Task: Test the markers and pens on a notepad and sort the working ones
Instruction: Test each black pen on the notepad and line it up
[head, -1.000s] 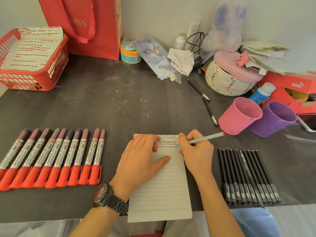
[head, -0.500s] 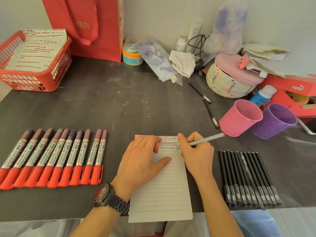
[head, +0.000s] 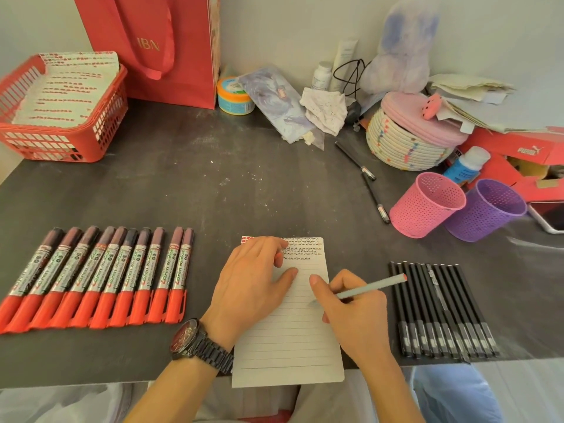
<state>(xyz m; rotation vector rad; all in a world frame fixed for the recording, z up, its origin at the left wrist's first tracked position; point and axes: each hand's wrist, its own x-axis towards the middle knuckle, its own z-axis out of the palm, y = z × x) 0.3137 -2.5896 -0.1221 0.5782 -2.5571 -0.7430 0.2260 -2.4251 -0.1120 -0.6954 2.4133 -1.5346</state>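
Though clamped on the grey pen with the right grip, fingers curled round the barrel, cannot make out the tip: blurred, low over the notepad and its lined middle. Left grip flat on the page, fingers straight, covering part of the scribbled top rows. Notepad's near end out past the counter front edge. Leftmost of the red markers cut off by the frame. Bare counter between markers and notepad; black pens just beside the right wrist; pink cup and purple cup side by side beyond.
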